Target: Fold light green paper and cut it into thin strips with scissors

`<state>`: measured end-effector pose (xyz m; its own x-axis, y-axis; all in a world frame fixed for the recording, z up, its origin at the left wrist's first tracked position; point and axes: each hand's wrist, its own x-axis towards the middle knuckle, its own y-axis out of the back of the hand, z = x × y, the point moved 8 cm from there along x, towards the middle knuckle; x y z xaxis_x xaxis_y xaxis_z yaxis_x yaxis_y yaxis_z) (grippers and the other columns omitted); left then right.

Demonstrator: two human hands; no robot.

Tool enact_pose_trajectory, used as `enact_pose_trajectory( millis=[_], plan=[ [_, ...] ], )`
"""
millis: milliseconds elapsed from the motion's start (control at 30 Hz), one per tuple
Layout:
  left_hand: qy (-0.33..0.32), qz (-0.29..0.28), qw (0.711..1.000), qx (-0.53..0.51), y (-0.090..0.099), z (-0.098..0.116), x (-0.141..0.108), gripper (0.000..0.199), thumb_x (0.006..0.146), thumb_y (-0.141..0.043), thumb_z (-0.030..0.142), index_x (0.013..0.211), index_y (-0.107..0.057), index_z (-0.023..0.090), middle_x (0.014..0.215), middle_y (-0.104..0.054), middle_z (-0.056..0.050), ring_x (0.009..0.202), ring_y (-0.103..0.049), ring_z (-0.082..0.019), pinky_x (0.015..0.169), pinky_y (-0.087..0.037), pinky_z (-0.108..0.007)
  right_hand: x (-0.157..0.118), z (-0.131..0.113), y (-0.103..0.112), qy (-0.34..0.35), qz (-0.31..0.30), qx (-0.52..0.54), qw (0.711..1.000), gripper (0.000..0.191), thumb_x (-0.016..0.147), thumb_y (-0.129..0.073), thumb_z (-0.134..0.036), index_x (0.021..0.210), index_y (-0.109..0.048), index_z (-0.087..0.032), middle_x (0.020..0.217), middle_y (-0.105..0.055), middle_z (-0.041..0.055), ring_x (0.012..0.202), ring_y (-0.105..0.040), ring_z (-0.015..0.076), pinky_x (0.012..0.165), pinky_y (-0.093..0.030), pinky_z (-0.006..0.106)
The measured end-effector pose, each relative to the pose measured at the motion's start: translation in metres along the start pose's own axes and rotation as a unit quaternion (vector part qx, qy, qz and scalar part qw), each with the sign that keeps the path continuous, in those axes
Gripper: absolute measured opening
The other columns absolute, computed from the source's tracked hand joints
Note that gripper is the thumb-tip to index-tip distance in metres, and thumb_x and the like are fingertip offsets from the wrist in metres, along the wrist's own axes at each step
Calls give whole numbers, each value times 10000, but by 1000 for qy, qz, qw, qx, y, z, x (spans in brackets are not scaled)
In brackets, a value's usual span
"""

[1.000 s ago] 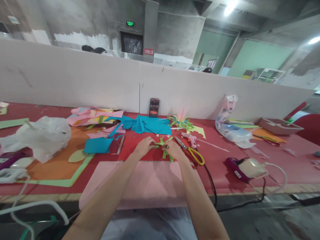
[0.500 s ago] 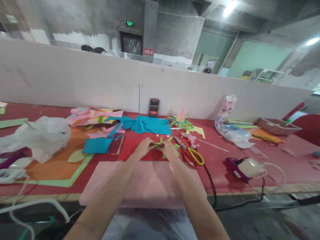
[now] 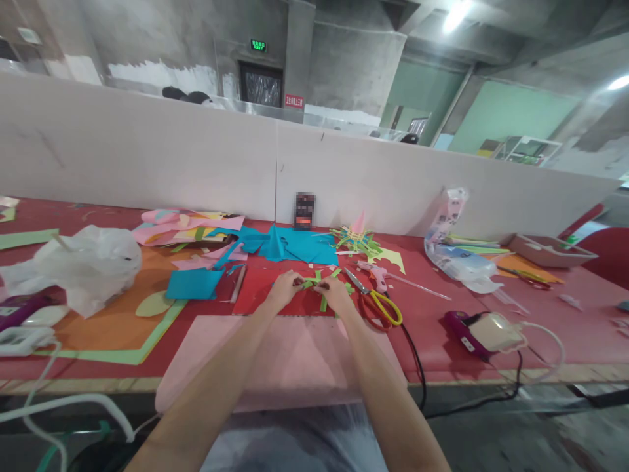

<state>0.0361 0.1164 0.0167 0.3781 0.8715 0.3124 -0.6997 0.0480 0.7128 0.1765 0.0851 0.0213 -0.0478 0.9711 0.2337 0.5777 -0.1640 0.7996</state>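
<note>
Between my two hands is a small strip of green paper (image 3: 309, 283), pinched at both ends. My left hand (image 3: 286, 291) closes its fingertips on the left end, and my right hand (image 3: 335, 293) grips the other end. Both hands are just above a red board (image 3: 260, 292). More cut green strips (image 3: 324, 300) lie under and beside my right hand. To the right rest scissors (image 3: 377, 301) with yellow and red handles, and a pink glue gun (image 3: 377, 276) lies behind them.
Blue paper (image 3: 309, 248) and a spiky green paper piece with a pink cone (image 3: 360, 235) are behind my hands. A crumpled plastic bag (image 3: 88, 269) lies left, a purple power block (image 3: 464, 333) right. A white partition (image 3: 196, 157) stands along the back.
My hands have moved slightly apart, and more of the green strip shows between the fingertips. The view has shifted a little.
</note>
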Motion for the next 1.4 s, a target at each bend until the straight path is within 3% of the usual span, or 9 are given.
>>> enact_pose_trajectory(
  millis=[300,567,667,833,1033,1200,1400],
  plan=[
    [7,21,1000,-3,3,-2,1,73,692,-586,160,758,-617,152,761,-635,-36,673,-553,-121,626,-426,-224,0,-9,-3,21,18,-13,1000,155,764,-572,-327,771,-616,-179,812,-602,45,750,-548,149,655,-396,236],
    [-3,26,1000,2,0,-5,2,80,718,-582,199,777,-611,153,765,-621,-37,687,-555,-125,644,-425,-232,2,-10,-7,19,3,-29,999,137,770,-572,-290,747,-621,-164,815,-593,55,763,-543,155,666,-382,244],
    [-2,19,1000,7,1,-3,1,93,734,-576,223,787,-612,155,774,-605,-33,690,-548,-121,653,-428,-234,3,-12,0,45,8,-38,998,145,783,-555,-287,741,-619,-164,807,-594,50,758,-538,153,674,-377,247],
    [-39,75,995,51,21,22,-7,172,740,-580,287,874,-629,191,920,-570,-54,907,-523,-171,803,-404,-287,2,0,22,29,39,5,999,123,767,-565,-275,755,-618,-164,809,-612,43,774,-542,149,709,-382,250],
    [-91,-114,988,-55,-7,44,-20,127,696,-627,259,789,-650,175,814,-595,-26,767,-539,-135,715,-411,-237,-8,12,17,-9,11,17,1000,115,735,-596,-282,742,-633,-174,796,-633,31,734,-563,138,669,-386,226],
    [-104,-148,982,-49,-14,45,-24,222,624,-689,288,811,-663,171,815,-557,-27,773,-515,-149,698,-397,-245,-12,15,12,-45,-5,-9,999,108,730,-600,-289,750,-640,-191,810,-645,20,732,-576,131,642,-382,209],
    [-138,-167,974,-61,-13,51,-30,238,638,-673,321,810,-672,157,849,-536,-40,827,-492,-175,748,-381,-270,-13,15,14,-54,1,-11,998,92,725,-607,-283,738,-655,-205,793,-661,19,723,-588,138,639,-388,210]
  ],
)
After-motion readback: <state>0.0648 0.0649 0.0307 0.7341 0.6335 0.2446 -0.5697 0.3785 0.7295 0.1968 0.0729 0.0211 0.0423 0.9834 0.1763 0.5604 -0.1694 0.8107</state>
